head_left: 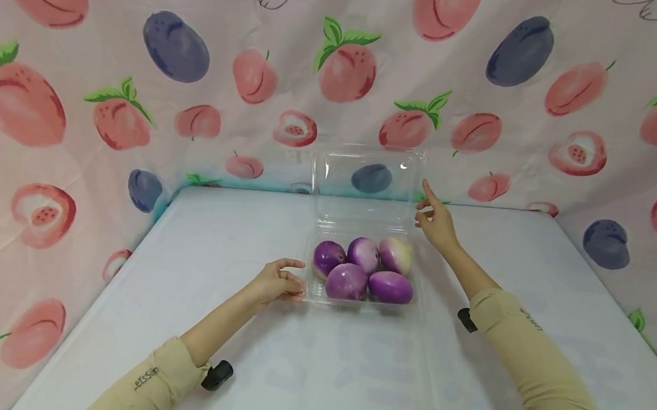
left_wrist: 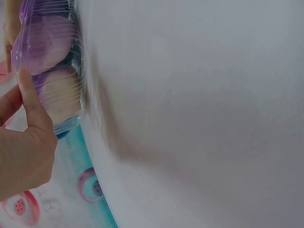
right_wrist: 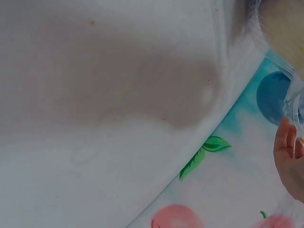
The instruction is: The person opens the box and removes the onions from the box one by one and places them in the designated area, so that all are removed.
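Note:
A clear plastic clamshell container (head_left: 361,303) stands on the table, holding several round purple-and-white vegetables (head_left: 347,281). Its transparent lid (head_left: 369,201) is raised at the back. My left hand (head_left: 275,282) grips the container's left side; in the left wrist view the thumb (left_wrist: 31,99) presses near the ribbed wall's rim and another finger lies behind it. At the lid's right edge, my right hand (head_left: 439,224) holds on with fingertips, one finger pointing up. In the right wrist view, the fingers (right_wrist: 281,137) overlap the clear lid edge, and the thumb is hidden.
A white cloth covers the table (head_left: 237,224). Behind and on both sides hangs a pink curtain (head_left: 291,83) printed with peaches and dark blue fruits. Each sleeve has a black device (head_left: 217,375) at its cuff.

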{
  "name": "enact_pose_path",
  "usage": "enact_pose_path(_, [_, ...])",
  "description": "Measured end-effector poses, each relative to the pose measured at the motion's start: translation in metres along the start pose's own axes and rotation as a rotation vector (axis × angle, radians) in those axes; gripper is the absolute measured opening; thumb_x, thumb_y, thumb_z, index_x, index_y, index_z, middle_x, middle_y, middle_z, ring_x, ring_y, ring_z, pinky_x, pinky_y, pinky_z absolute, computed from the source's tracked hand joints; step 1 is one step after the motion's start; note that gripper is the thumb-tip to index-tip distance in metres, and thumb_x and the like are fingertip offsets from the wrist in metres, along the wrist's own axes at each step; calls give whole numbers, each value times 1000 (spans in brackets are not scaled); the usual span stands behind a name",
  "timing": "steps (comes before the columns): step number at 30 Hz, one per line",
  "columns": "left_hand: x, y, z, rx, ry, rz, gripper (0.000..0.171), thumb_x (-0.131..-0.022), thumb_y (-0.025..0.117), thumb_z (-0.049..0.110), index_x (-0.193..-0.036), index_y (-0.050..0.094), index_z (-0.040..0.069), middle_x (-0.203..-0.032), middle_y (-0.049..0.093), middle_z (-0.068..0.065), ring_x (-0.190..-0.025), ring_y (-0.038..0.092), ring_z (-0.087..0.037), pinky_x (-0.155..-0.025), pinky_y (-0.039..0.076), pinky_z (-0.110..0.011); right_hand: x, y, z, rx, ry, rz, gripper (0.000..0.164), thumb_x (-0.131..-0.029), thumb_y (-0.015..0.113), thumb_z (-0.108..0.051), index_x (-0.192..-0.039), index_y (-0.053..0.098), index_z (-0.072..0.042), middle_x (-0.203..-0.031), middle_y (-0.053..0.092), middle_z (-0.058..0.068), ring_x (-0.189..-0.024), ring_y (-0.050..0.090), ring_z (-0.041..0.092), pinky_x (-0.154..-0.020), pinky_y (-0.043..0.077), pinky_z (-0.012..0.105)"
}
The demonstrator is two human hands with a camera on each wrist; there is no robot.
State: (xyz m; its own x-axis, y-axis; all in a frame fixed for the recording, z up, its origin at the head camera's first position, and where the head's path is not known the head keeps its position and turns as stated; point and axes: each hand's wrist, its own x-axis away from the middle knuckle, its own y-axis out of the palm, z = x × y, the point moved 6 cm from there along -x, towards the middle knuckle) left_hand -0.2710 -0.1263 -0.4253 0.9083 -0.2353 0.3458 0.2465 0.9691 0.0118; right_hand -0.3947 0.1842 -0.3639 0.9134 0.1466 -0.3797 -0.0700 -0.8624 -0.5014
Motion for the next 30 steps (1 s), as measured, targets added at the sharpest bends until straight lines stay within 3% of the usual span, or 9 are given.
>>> enact_pose_path(2, [0,1,-2,1,-7,5,52,-87,55,-12,-135,35,-7,-74,60,-1,-65,63,-8,-62,61,-20,0,3,3,21,24,-44,71,-88,47,13,-150,14,-3,-101,48,25,-81,59,31,-64,53,5])
enact_pose_path(5, [0,2,-2,5,-12,9,51,-87,55,-11,-135,35,-8,-75,60,-1,-65,63,-8,-61,61,-19,0,7,10,65,58,-72,71,-88,49,13,-149,13,2,-103,45,23,-83,57,33,-63,49,3])
enact_pose_path(14, [3,3,-4,-21,-28,-17,51,-88,54,-10,-136,34,-10,-76,61,-1,-66,63,-7,-63,60,-18,-1,14,26,78,149,-103,60,-88,49,10,-141,22,15,-100,48,25,-62,47,-5,-56,46,2])
enact_pose_path(17, [4,4,-4,-27,-28,-30,50,-89,54,-10,-135,36,-11,-77,61,-1,-66,63,-7,-63,60,-17,-3,16,29,54,191,-132,58,-89,50,8,-140,24,17,-100,49,24,-60,49,-5,-56,50,6])
enact_pose_path(20, [4,5,-5,-31,-31,-45,48,-89,53,-9,-134,37,-12,-78,60,-1,-66,63,-6,-63,60,-16,-6,18,40,14,225,-160,57,-90,52,4,-139,26,16,-100,51,23,-64,55,4,-61,57,16])
enact_pose_path(23, [3,6,-5,-23,-33,-55,47,-89,53,-9,-134,38,-12,-78,59,-1,-67,63,-6,-64,60,-16,-21,24,88,-87,204,-165,58,-89,57,-3,-138,32,14,-94,55,15,-66,60,12,-61,59,22])
enact_pose_path(26, [3,6,-6,-15,-32,-53,48,-89,53,-9,-134,36,-12,-78,59,-1,-67,63,-7,-64,60,-17,-44,34,160,-145,208,-167,57,-90,60,-10,-138,36,10,-90,59,7,-65,63,15,-59,60,23])
enact_pose_path(28, [3,6,-6,-9,-33,-53,48,-89,53,-10,-134,36,-12,-78,59,-1,-67,63,-7,-65,60,-17,-59,41,205,-130,214,-151,54,-91,59,-11,-136,39,11,-91,62,8,-63,66,19,-57,61,25])
enact_pose_path(30, [2,7,-6,-4,-31,-54,49,-89,53,-9,-134,36,-12,-78,59,-1,-67,63,-7,-65,60,-17,-67,47,236,-93,255,-154,52,-92,58,-12,-136,41,8,-96,62,12,-64,66,20,-58,61,28])
